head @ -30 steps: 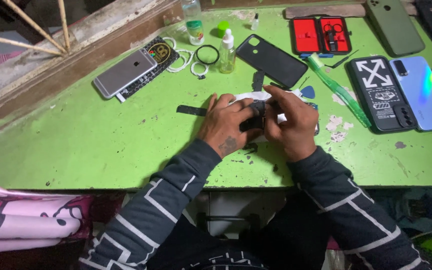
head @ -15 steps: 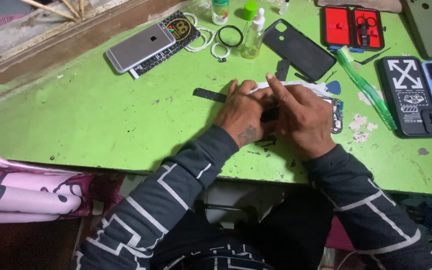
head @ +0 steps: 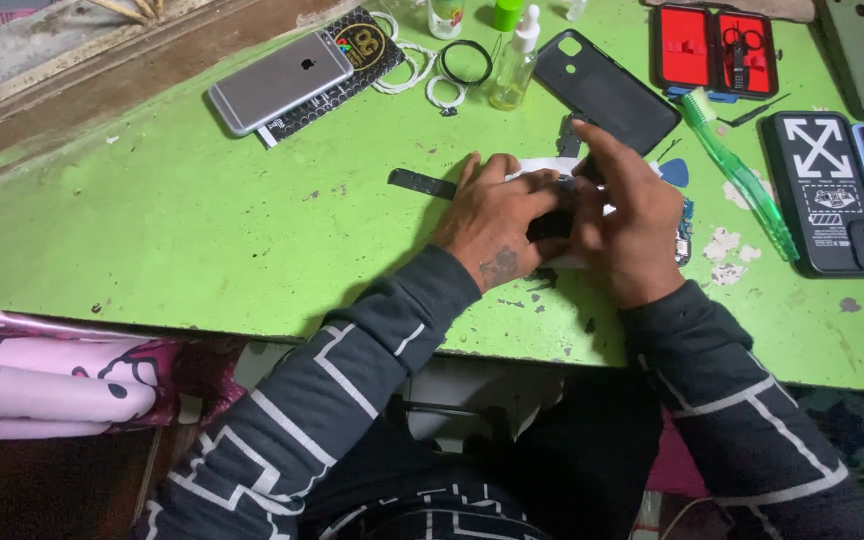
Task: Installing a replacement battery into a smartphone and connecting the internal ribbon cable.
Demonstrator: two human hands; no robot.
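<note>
Green-painted worktable [head: 202, 250], chipped near the front edge. Left hand [head: 492, 225] and right hand [head: 627, 225] are pressed close together over a small dark phone part [head: 552, 225] lying on a white sheet [head: 542, 165] mid-table; fingers curled on it, exact grip hidden. Black strip [head: 422, 183] just left of them. Farther back: black back cover [head: 607, 90], dropper bottle [head: 515, 65], silver phone [head: 277, 80], red tool case [head: 714, 50].
</note>
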